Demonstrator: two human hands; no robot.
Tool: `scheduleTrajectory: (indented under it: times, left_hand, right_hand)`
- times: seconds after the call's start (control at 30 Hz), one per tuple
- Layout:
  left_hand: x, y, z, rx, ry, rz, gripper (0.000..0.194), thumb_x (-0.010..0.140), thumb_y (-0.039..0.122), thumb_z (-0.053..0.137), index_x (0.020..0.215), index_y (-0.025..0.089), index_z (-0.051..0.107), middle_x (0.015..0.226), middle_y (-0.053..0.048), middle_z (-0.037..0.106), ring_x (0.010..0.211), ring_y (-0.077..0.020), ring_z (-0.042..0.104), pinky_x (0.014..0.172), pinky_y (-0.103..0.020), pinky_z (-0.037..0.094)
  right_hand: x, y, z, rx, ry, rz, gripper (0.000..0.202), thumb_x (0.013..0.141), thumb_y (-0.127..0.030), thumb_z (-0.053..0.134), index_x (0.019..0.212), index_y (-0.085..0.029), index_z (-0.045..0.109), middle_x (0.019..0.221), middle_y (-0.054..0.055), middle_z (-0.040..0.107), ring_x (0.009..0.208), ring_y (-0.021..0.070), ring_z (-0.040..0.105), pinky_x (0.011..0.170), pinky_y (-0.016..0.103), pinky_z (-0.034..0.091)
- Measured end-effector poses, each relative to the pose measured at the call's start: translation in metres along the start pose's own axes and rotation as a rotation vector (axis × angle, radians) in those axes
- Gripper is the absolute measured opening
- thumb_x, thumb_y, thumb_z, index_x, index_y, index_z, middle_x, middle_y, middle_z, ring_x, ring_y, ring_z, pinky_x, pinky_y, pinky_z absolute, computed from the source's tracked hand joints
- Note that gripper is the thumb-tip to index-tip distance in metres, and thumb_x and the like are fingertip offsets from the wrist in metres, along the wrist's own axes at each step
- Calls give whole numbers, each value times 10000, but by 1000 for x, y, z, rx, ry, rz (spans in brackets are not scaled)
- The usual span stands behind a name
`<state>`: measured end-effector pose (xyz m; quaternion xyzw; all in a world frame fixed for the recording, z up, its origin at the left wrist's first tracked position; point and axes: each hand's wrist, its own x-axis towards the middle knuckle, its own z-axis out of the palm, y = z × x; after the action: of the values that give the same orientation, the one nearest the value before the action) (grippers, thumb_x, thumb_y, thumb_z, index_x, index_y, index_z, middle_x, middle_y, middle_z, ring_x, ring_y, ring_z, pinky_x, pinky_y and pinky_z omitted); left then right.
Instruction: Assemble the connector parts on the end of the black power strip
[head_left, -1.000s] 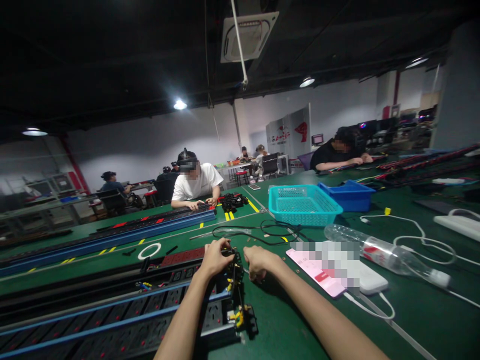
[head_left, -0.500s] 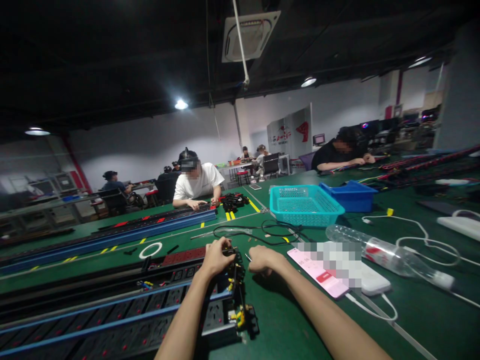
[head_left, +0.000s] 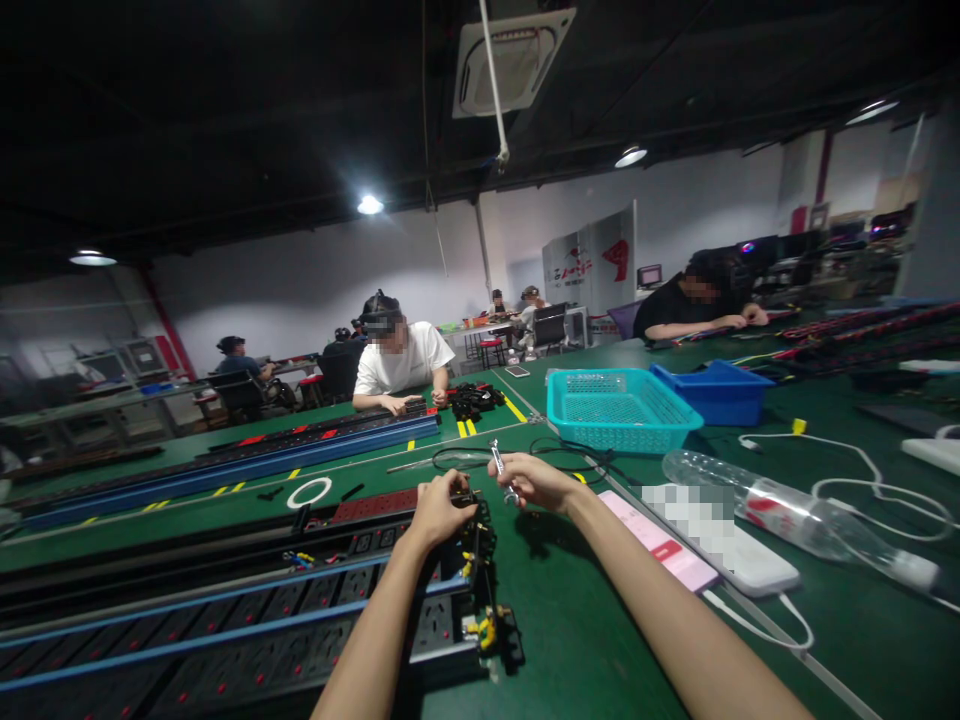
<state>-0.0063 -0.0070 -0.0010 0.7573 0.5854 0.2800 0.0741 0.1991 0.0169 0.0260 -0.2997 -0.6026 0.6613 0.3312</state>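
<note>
My right hand [head_left: 541, 482] holds a small metal spanner [head_left: 496, 458] between thumb and fingers, raised just off the table and tilted, its head up. To the left, my left hand [head_left: 437, 512] curls its fingers and thumb around the right end of a power strip; its fingertips partly cover what they grip. Several long power strips [head_left: 259, 610] with black sockets and red dots lie side by side under my left forearm. One has dark red sockets [head_left: 367, 505]. Yellow-green wires [head_left: 486, 630] and metal parts stick out at the strips' right ends.
A turquoise basket [head_left: 622, 440] and a blue bin [head_left: 724, 400] stand beyond my right hand. A pink-screened phone [head_left: 660, 550], a white power bank [head_left: 757, 570] and a plastic bottle [head_left: 787, 515] lie at right. A co-worker in white [head_left: 405, 360] works across the green table.
My right hand has turned and lifted slightly, bringing the spanner upright into clear view. My left hand stays at the strip's end. The view has shifted a little.
</note>
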Motion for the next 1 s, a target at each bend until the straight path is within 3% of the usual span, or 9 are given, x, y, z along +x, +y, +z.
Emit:
scheduleTrajectory:
  times: [0.17, 0.37, 0.43, 0.73, 1.0]
  left_hand:
    - [-1, 1, -1, -2, -1, -2, 201, 684, 272, 671, 854, 213, 582, 1005, -28, 692, 971, -221, 609, 864, -328, 428]
    - [-2, 6, -3, 7, -8, -28, 204, 683, 261, 666, 863, 208, 586, 972, -30, 689, 969, -224, 608, 867, -335, 420]
    - [-1, 6, -3, 9, -8, -24, 207, 681, 262, 670, 861, 209, 582, 969, -26, 688, 961, -223, 608, 869, -336, 416]
    - [0, 1, 0, 21, 3, -4, 205, 674, 252, 674, 848, 210, 575, 889, -6, 673, 909, -201, 600, 825, -302, 405]
    - [1, -3, 3, 27, 5, 14, 214, 700, 295, 668, 880, 208, 591, 888, -8, 672, 887, -199, 597, 819, -306, 394]
  right_hand:
    - [7, 6, 1, 13, 72, -25, 227, 671, -310, 664, 814, -176, 550, 573, -82, 429, 461, 53, 371, 421, 173, 309]
    - [23, 25, 8, -342, 430, -189, 279, 793, -432, 611, 711, -180, 524, 501, -45, 495, 427, 100, 478, 429, 205, 365]
    - [23, 27, 12, -462, 494, -214, 273, 833, -427, 563, 720, -180, 548, 507, -25, 531, 424, 116, 505, 441, 216, 376]
    - [13, 21, 36, -859, 482, -313, 316, 929, -312, 386, 851, -184, 665, 785, 87, 699, 776, 202, 639, 697, 254, 390]
    - [12, 25, 41, -848, 387, -207, 274, 921, -328, 437, 957, -173, 660, 961, 126, 703, 932, 235, 626, 770, 273, 364]
